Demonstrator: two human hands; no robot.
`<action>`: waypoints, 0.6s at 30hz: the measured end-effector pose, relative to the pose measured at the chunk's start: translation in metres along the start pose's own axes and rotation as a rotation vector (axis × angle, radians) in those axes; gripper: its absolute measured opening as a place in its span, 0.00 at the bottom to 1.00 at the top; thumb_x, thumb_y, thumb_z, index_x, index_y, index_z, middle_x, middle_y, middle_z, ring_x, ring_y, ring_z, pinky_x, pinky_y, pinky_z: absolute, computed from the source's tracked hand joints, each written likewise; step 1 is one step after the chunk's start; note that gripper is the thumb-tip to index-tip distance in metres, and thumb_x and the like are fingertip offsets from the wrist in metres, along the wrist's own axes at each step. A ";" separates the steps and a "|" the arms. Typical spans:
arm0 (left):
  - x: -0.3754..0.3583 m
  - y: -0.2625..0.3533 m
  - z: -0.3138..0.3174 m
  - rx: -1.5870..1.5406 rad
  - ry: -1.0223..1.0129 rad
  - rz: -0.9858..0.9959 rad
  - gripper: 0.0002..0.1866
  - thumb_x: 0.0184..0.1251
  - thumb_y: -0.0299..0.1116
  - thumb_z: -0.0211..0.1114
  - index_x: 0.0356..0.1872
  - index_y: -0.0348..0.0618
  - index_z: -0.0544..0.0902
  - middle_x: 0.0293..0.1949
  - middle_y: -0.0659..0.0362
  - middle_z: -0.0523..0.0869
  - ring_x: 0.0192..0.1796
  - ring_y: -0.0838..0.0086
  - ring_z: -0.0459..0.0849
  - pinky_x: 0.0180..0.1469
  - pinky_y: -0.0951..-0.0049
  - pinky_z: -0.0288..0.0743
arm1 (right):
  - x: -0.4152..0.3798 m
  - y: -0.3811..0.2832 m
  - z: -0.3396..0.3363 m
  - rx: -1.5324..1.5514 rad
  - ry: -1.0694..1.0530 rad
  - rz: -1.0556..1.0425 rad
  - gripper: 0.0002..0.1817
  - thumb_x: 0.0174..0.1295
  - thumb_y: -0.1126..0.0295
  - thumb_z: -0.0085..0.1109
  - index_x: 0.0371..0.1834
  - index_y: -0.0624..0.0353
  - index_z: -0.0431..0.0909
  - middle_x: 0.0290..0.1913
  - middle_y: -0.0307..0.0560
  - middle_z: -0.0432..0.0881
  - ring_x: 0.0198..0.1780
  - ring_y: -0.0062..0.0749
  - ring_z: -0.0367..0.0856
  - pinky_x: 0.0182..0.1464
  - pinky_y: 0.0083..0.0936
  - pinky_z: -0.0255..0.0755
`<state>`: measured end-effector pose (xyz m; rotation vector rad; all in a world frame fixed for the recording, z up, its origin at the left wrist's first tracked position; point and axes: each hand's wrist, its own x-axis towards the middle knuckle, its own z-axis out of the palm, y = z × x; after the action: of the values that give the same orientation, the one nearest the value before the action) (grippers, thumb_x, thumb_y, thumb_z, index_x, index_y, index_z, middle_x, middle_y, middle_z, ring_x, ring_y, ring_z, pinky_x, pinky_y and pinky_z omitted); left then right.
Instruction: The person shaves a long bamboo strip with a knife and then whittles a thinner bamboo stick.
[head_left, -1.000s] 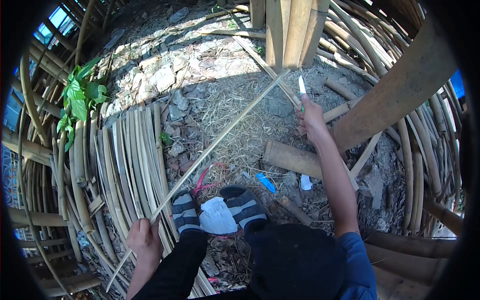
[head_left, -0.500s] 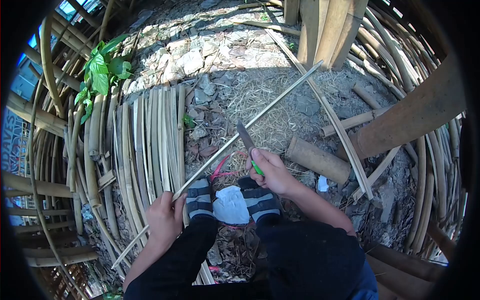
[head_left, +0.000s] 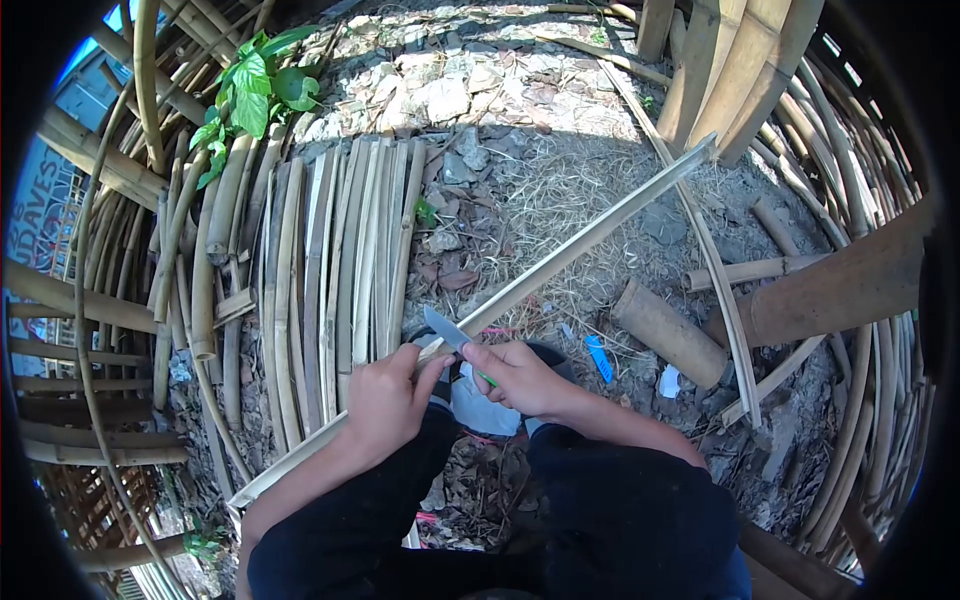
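Observation:
A long split bamboo strip point(head_left: 590, 235) runs diagonally from the lower left to the upper right. My left hand point(head_left: 388, 397) is closed around it near the middle, above my left knee. In my right hand point(head_left: 520, 378) is a knife point(head_left: 446, 328) with a green handle, its blade touching or very close to the strip beside my left fingers. Below the hands, a pale cloth or paper point(head_left: 485, 408) lies between my feet, partly covered by them. My shoes are mostly hidden behind the hands and strip.
Split bamboo strips point(head_left: 345, 260) lie side by side at the left. Right of my hands are a short bamboo tube point(head_left: 670, 333), a blue object point(head_left: 599, 358) and a long strip point(head_left: 722, 290). Thick bamboo posts point(head_left: 745, 75) stand at the upper right, and a leafy plant point(head_left: 250, 95) grows upper left.
The knife has come down and left to the strip beside my left hand. The strip now shows a wider face. My left hand sits further right in view, and the blue object has become visible.

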<state>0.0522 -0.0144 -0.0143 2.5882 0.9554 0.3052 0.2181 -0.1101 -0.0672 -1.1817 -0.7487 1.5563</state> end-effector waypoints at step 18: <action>0.002 0.005 -0.001 -0.007 0.029 0.007 0.23 0.66 0.45 0.69 0.20 0.38 0.74 0.13 0.48 0.75 0.17 0.50 0.78 0.20 0.56 0.68 | -0.005 0.003 -0.016 -0.029 0.156 0.071 0.32 0.73 0.44 0.50 0.19 0.60 0.75 0.20 0.36 0.73 0.23 0.17 0.68 0.27 0.19 0.64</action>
<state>0.0566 -0.0162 -0.0106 2.5876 0.9541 0.3489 0.2322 -0.1174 -0.0733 -1.3466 -0.6340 1.4955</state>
